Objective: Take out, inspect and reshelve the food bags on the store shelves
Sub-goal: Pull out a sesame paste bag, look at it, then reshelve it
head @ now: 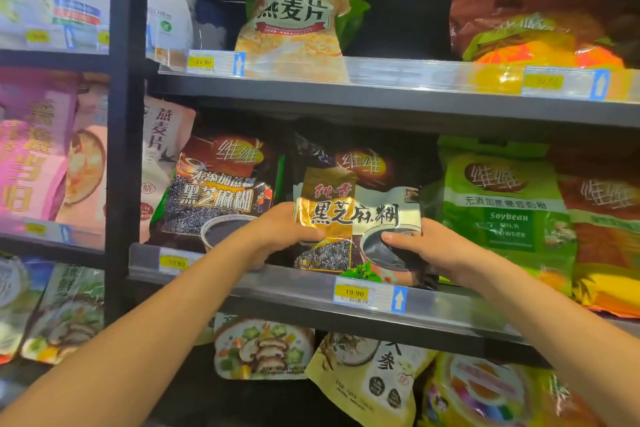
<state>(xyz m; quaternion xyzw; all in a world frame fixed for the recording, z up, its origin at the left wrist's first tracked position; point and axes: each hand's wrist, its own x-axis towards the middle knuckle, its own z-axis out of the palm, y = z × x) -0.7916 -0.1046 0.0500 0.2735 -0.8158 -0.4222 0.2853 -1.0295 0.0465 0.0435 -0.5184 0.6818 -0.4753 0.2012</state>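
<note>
A dark black-sesame-paste bag [360, 204] with a gold strip stands upright on the middle shelf [304, 284], its front facing me. My left hand [277, 232] grips its lower left edge, thumb over the front. My right hand [426, 250] holds its lower right side, thumb across the printed bowl. The bag's bottom rests at or just above the shelf rail; I cannot tell which. It sits between a similar brown sesame bag [214, 191] on the left and a green soybean milk powder bag [502, 208] on the right.
The upper shelf [398, 94] carries an oat flakes bag [294, 31] and an orange-red bag [533, 24]. Vegetable and yellow bags [263, 347] hang below. A black upright post [124, 114] divides off pink and white bags at left. Price tags line the rails.
</note>
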